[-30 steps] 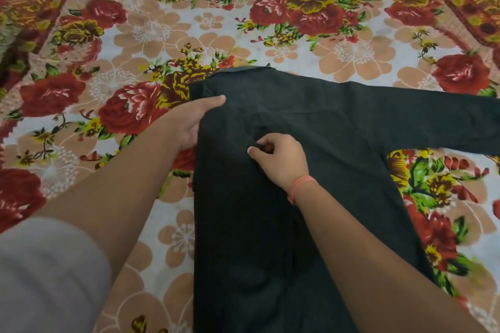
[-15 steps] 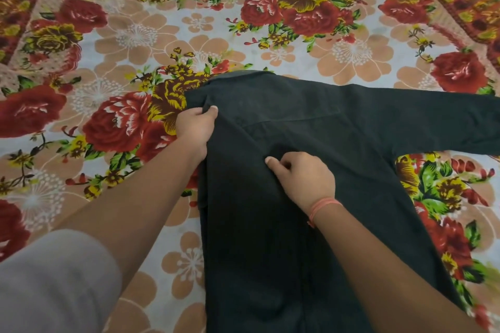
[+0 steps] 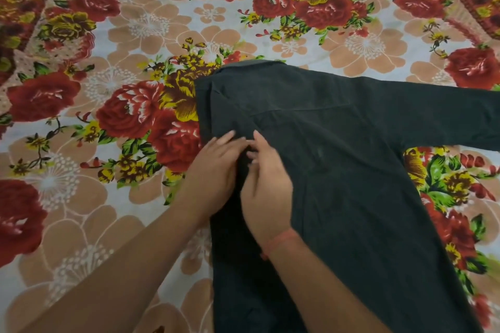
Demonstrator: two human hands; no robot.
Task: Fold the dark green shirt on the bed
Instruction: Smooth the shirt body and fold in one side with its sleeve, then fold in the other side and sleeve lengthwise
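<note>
The dark green shirt (image 3: 351, 170) lies back-up on the bed, its left side folded in to a straight edge and its right sleeve stretched out past the right edge of the view. My left hand (image 3: 216, 165) rests flat on the folded left edge, fingers pointing up-right. My right hand (image 3: 266, 184), with an orange band on the wrist, lies beside it on the cloth. The fingertips of both hands meet at a small crease below the shoulder. Whether either hand pinches the cloth is hidden by the fingers.
A floral bedsheet (image 3: 135, 62) with red, yellow and peach flowers covers the bed all around the shirt. The bed's far edge runs along the top of the view. The shirt's lower part runs out of the bottom of the frame.
My left hand slid down from the shoulder corner to the folded edge beside my right hand. My right hand shifted left, so both sets of fingertips now meet.
</note>
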